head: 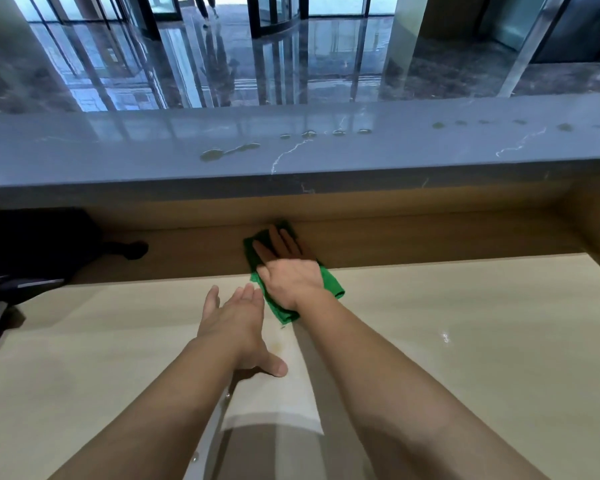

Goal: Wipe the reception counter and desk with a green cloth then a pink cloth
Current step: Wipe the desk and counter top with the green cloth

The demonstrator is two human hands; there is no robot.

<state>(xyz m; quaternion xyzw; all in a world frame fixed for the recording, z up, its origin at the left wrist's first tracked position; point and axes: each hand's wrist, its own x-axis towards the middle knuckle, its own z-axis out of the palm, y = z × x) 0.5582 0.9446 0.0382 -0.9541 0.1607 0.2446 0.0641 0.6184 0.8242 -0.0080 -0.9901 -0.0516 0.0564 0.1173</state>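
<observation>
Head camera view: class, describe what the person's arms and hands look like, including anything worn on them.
The left hand and right hand are both bare: no gloves, rings, watch or bracelet show. Both arms are uncovered down to the picture's bottom edge, so no sleeve is visible. No markings can be seen.

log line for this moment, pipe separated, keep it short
step: wiping | right hand: flat on green cloth, desk back edge | left hand: open over desk | counter: spots | pink cloth: unseen
</observation>
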